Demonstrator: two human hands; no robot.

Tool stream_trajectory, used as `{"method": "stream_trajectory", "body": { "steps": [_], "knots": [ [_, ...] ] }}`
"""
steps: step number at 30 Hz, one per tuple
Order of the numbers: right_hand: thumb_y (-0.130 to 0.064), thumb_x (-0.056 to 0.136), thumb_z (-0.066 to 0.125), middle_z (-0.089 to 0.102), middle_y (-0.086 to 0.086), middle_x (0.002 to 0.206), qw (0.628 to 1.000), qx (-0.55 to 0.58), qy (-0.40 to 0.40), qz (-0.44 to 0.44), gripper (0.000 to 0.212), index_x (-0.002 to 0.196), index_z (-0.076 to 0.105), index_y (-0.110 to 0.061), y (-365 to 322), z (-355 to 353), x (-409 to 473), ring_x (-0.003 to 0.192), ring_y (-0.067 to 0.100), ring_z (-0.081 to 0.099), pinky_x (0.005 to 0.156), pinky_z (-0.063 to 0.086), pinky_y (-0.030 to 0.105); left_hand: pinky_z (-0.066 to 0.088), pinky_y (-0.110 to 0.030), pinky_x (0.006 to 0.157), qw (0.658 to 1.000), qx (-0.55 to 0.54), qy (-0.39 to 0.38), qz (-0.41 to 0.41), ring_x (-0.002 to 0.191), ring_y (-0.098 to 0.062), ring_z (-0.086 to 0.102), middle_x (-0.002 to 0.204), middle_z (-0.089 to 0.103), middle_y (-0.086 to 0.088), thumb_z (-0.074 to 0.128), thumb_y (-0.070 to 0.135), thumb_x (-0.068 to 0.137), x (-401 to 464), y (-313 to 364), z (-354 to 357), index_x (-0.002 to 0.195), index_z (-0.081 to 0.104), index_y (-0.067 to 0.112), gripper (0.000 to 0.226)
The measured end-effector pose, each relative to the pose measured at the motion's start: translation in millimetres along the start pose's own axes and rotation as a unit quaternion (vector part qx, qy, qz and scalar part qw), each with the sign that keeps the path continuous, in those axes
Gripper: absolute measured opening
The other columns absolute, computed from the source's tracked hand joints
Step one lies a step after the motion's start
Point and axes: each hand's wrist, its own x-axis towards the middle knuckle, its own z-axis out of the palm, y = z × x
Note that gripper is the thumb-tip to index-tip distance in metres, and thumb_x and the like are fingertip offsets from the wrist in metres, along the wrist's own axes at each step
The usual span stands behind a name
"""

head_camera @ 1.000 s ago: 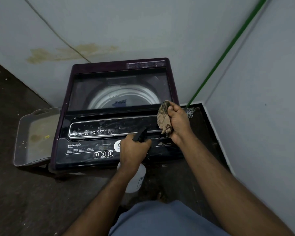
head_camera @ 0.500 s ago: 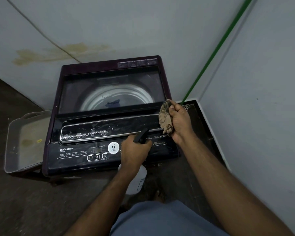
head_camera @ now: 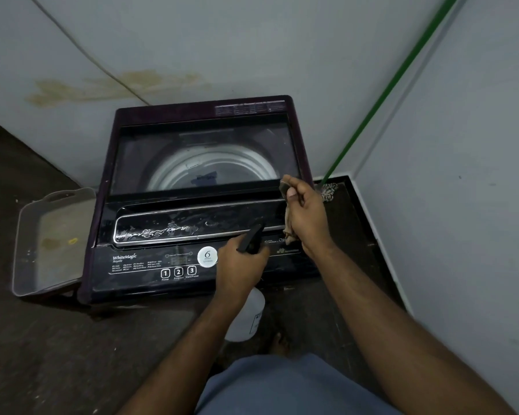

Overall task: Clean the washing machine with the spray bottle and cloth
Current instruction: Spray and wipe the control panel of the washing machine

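Observation:
A dark purple top-load washing machine (head_camera: 150, 265) stands in the room's corner, its glass lid shut over the steel drum. Wet streaks show on the glossy strip above the control panel. My left hand (head_camera: 240, 271) grips the black trigger head of a white spray bottle (head_camera: 247, 320), nozzle pointing at the panel's right part. The bottle's body hangs below the machine's front edge. My right hand (head_camera: 307, 214) holds a crumpled brown cloth (head_camera: 288, 224) over the machine's right edge, just above the panel.
A grey plastic tray (head_camera: 47, 238) rests on the floor left of the machine. A green pole (head_camera: 393, 82) leans in the corner, its mop head (head_camera: 329, 191) beside the machine's right side. Walls close in behind and to the right. Dark floor lies on the left.
The view shifted slightly. My right hand turned the cloth a little at the right edge. My left hand kept the bottle aimed at the panel.

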Motion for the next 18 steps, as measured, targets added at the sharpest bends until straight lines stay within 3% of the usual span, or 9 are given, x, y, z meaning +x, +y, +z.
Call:
{"method": "stream_trajectory", "body": {
  "steps": [2, 4, 6, 11, 15, 18],
  "knots": [
    [-0.023, 0.109, 0.049, 0.071, -0.013, 0.119, 0.998, -0.054, -0.014, -0.026, 0.031, 0.138, 0.061, -0.025, 9, 13, -2, 0.064, 0.003, 0.064, 0.047, 0.053, 0.019, 0.059, -0.047, 0.056, 1.000, -0.013, 0.005, -0.003, 0.054, -0.027, 0.065, 0.062, 0.067, -0.013, 0.073, 0.023, 0.086, 1, -3, -8, 0.069, 0.063, 0.009, 0.024],
    [-0.020, 0.108, 0.050, 0.067, -0.008, 0.126, 0.987, -0.117, -0.031, -0.103, 0.031, 0.136, 0.063, -0.017, 19, 26, -3, 0.097, -0.002, 0.065, 0.074, 0.058, 0.016, 0.060, -0.047, 0.056, 1.000, -0.024, 0.010, -0.004, 0.052, -0.023, 0.063, 0.058, 0.065, -0.008, 0.073, 0.023, 0.087, 2, -9, -18, 0.069, 0.064, 0.011, 0.024],
    [-0.020, 0.108, 0.050, 0.067, -0.001, 0.127, 0.961, -0.199, -0.035, -0.187, 0.028, 0.129, 0.067, -0.013, 30, 37, -1, 0.115, 0.010, 0.061, 0.097, 0.054, 0.030, 0.059, -0.048, 0.057, 0.999, -0.035, 0.013, -0.005, 0.055, -0.026, 0.065, 0.059, 0.065, -0.006, 0.073, 0.023, 0.088, 3, -16, -29, 0.070, 0.065, 0.012, 0.022],
    [-0.005, 0.100, 0.057, 0.067, 0.005, 0.122, 0.904, -0.327, -0.044, -0.272, 0.026, 0.122, 0.070, -0.008, 36, 67, -4, 0.119, 0.019, 0.058, 0.105, 0.047, 0.032, 0.052, -0.040, 0.052, 0.998, -0.056, 0.020, -0.031, 0.052, -0.020, 0.056, 0.058, 0.060, -0.008, 0.072, 0.019, 0.090, 5, -37, -54, 0.074, 0.064, 0.005, 0.022],
    [0.000, 0.095, 0.059, 0.065, 0.009, 0.129, 0.878, -0.363, -0.090, -0.299, 0.030, 0.121, 0.072, -0.008, 37, 107, -8, 0.126, 0.026, 0.058, 0.106, 0.051, 0.045, 0.051, -0.034, 0.053, 0.994, -0.075, 0.035, -0.070, 0.052, -0.018, 0.059, 0.056, 0.060, 0.000, 0.076, 0.024, 0.089, 9, -50, -76, 0.068, 0.064, 0.014, 0.026],
    [0.003, 0.091, 0.061, 0.065, 0.011, 0.132, 0.853, -0.397, -0.103, -0.324, 0.036, 0.123, 0.071, -0.011, 37, 129, -10, 0.132, 0.029, 0.055, 0.109, 0.048, 0.045, 0.057, -0.040, 0.057, 0.993, -0.068, 0.056, -0.079, 0.060, -0.026, 0.068, 0.062, 0.066, -0.006, 0.077, 0.027, 0.087, 14, -57, -95, 0.070, 0.066, 0.015, 0.025]
  ]
}}
